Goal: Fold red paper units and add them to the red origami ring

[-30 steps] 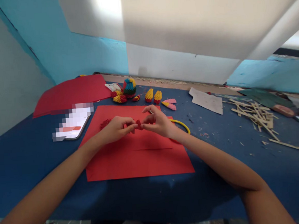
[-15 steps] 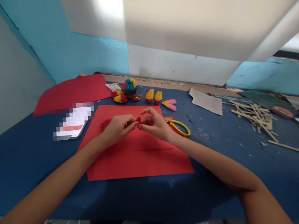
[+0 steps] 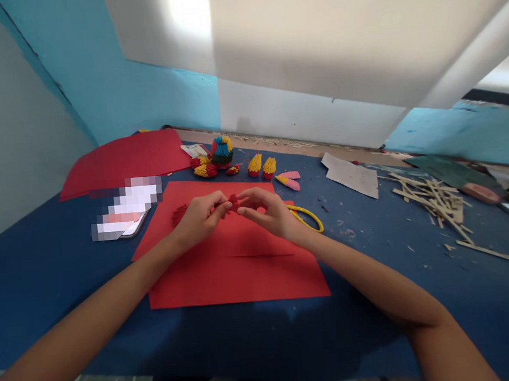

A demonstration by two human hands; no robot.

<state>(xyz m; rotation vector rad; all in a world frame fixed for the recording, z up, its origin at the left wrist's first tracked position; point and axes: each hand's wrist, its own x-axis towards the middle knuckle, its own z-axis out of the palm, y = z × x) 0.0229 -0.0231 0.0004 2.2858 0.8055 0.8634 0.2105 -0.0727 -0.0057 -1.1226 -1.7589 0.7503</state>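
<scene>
My left hand [image 3: 201, 217] pinches a small red folded paper piece [image 3: 233, 201] between thumb and forefinger, above a red sheet of paper [image 3: 239, 282]. Facing it, my right hand [image 3: 267, 212] is curved with thumb and fingers apart, its fingertips right beside the paper piece. Whether they touch it I cannot tell. A bundle of red folded paper pieces [image 3: 179, 213] lies on the sheet, partly behind my left hand. Yellow-handled scissors [image 3: 310, 216] lie to the right, their blades hidden by my right hand.
Behind the sheet stand yellow-and-red folded-paper cones [image 3: 255, 166], a multicoloured paper figure [image 3: 222, 153] and pink-tipped pieces [image 3: 289, 180]. A phone [image 3: 128, 209] and larger red sheets [image 3: 124, 159] are at left. Thin wooden strips [image 3: 440, 199] and a grey sheet [image 3: 351, 175] lie right.
The red paper piece has turned and shifted slightly left between my hands. My right hand's forefinger has come down, and its thumb has moved slightly. The scissors are more covered.
</scene>
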